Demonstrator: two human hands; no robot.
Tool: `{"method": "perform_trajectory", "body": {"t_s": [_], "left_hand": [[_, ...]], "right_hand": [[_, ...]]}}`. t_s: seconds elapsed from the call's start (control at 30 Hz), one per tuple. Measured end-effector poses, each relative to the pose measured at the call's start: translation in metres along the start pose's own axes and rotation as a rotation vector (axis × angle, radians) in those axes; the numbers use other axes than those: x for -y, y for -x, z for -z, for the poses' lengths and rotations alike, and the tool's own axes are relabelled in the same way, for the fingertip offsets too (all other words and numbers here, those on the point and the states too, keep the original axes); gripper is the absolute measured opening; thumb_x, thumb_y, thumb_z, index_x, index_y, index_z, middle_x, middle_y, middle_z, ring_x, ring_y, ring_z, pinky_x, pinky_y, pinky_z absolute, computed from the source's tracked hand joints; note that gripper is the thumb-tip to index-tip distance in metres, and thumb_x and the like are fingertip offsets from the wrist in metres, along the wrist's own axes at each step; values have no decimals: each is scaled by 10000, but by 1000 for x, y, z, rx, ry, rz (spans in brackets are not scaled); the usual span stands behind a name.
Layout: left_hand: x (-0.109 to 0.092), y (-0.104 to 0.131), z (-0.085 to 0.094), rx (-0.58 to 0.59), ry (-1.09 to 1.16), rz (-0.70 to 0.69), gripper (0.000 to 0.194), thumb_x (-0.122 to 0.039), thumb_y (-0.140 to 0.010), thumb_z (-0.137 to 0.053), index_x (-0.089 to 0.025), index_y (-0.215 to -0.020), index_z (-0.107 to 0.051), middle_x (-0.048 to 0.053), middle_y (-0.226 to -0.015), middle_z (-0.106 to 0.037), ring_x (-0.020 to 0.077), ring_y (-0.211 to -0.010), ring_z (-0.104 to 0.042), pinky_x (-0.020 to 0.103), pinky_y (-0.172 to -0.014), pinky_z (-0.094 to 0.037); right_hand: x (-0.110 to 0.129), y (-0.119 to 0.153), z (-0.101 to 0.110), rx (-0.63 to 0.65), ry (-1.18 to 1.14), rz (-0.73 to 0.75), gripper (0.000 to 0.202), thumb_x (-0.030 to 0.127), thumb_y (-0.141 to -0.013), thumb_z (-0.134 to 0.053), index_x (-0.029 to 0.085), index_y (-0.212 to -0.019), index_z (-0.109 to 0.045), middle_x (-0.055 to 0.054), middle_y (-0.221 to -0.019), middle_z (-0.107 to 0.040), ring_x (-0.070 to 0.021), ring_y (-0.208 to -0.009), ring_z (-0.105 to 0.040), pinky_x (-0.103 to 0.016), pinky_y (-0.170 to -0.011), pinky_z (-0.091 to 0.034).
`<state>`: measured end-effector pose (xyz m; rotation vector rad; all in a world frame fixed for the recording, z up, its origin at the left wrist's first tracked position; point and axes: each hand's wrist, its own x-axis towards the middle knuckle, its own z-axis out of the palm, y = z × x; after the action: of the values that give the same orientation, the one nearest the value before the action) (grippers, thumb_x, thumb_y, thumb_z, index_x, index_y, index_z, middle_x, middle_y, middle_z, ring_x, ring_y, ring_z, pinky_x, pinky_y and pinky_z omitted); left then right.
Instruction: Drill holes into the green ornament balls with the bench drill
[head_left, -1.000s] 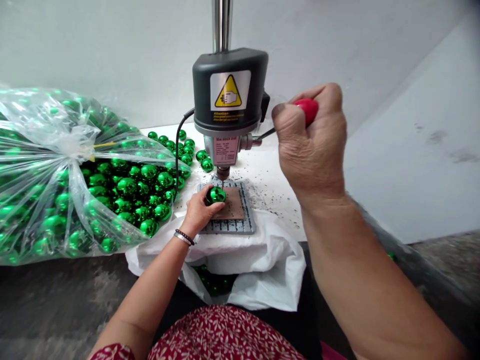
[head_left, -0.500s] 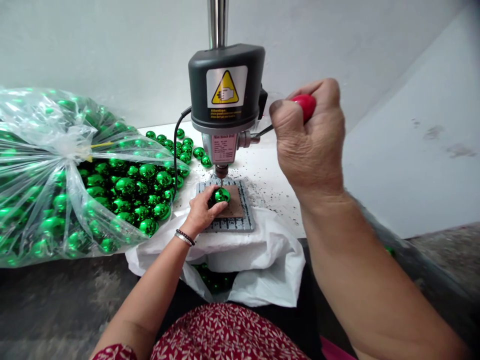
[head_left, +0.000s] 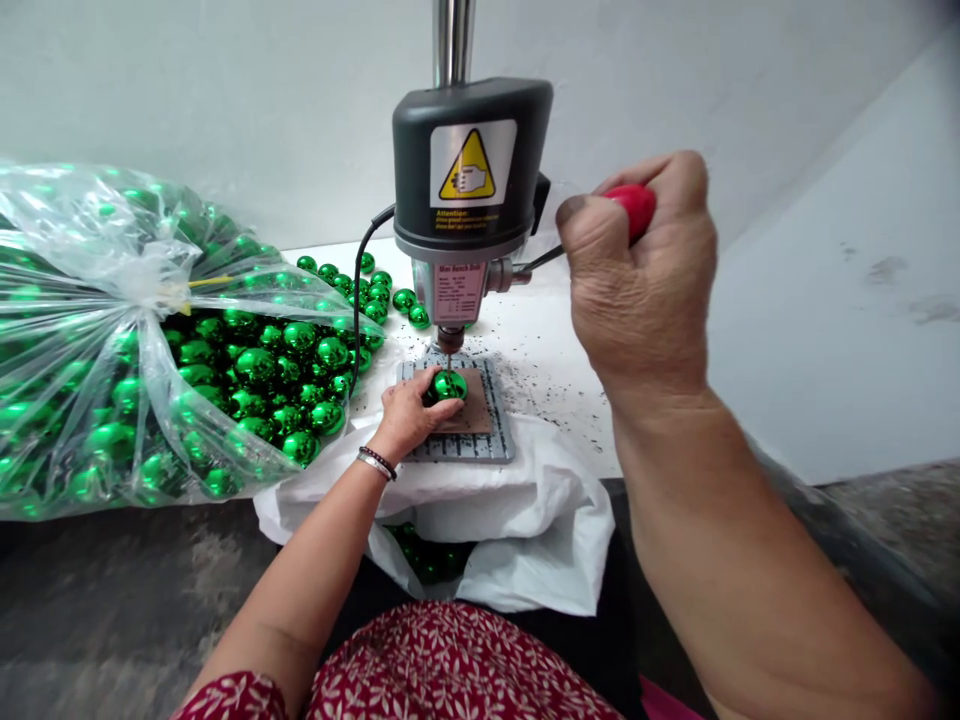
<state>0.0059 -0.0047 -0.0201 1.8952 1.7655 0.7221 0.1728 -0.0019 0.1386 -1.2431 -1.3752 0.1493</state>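
Note:
A shiny green bauble [head_left: 451,386] rests on a brown board [head_left: 477,408] over the slotted base plate [head_left: 502,440] of a mini bench drill [head_left: 471,170]. My left hand [head_left: 412,408] grips this bauble from the left, thumb in front and fingers behind. Straight above it, the thin drill bit [head_left: 450,362] comes down to the bauble's top; whether it has pierced the surface I cannot tell. Up to the right, my right hand [head_left: 649,280] is closed round the red knob [head_left: 634,208] of the drill's feed lever [head_left: 546,258].
On the left bulges a clear plastic bag [head_left: 150,290] full of green baubles, with several loose baubles [head_left: 375,295] beside it. Dark shavings [head_left: 555,390] litter the white table [head_left: 592,340]. A white sack [head_left: 540,550] with baubles inside hangs at the front edge. A black cable [head_left: 358,300] runs down left of the drill.
The view has shifted slightly, so the drill and both hands appear a little further right. Both hands keep their holds on the bauble and the lever knob.

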Motion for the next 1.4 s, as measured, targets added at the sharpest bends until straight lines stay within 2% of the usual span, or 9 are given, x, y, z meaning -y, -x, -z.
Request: {"method": "perform_trajectory", "body": {"t_s": [0.17,0.4,0.73,1.1,1.4], "left_hand": [[1,0,-2,-9,-10,4,488,-393,-788,-699,-261,-1252,-628,58,-1064,-720,282,-1042,-605,388,-936,-418],[5,1,-6,-29,-38,-23,485,-428,-796,-687,-285,-1254,-621,41,-989,-715,272,-988,-608,396,-931,-412],[7,2,-9,-15,-27,-16,495,-443,-806,-675,-287,-1269,-599,43,-1083,-711,275,-1062,-600,413,-985,-387],[8,3,-8,5,-14,-11,482,-468,-819,-646,-296,-1265,-591,29,-1084,-713,282,-1083,-591,430,-998,-372],[8,4,-9,-4,6,-13,504,-456,-819,-648,-271,-1283,-583,40,-1091,-711,283,-1093,-593,435,-1014,-357]], "right_hand": [[1,1,1,0,46,-5,134,253,-868,-506,151,-859,-420,58,-768,-413,7,-683,-360,-178,-754,-378],[-10,23,1,-121,31,87,138,303,-791,-503,172,-805,-462,40,-692,-473,-27,-624,-378,-202,-625,-367],[-19,27,0,-150,46,143,139,300,-745,-504,169,-769,-465,40,-652,-475,-27,-588,-406,-192,-593,-384],[-29,42,-3,-189,51,200,147,334,-802,-518,194,-807,-476,19,-720,-547,-57,-649,-509,-208,-634,-431],[-42,52,-10,-235,28,254,192,377,-849,-512,186,-856,-492,9,-756,-544,-59,-665,-503,-216,-637,-422]]}}
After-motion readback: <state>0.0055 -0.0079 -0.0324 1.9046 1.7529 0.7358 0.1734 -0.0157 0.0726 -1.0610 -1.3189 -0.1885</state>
